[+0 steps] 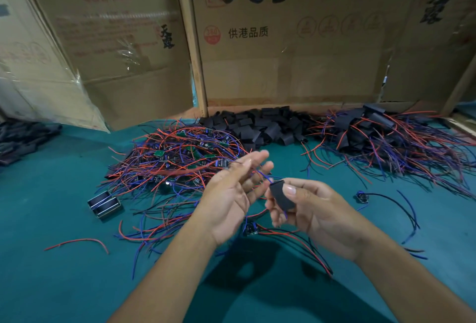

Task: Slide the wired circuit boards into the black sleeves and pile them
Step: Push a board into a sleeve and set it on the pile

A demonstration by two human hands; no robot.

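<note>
Here the right hand (306, 206) pinches a black sleeve (282, 197) between thumb and fingers, held above the green worktop (64, 284) near its front edge, with blue wire showing at both ends of the sleeve. The left hand (231, 194) is just beside it, palm up, fingers straight and spread, with thin wires lying across the fingers. Below the hands a wired circuit board (251, 228) lies on the worktop. Toward the back edge sit a heap of unsleeved boards (175, 157) at left-centre, a heap of empty sleeves (260, 125) in the middle, and a pile of sleeved boards (381, 137) toward the right corner. Cardboard boxes (283, 39) stand behind them.
</note>
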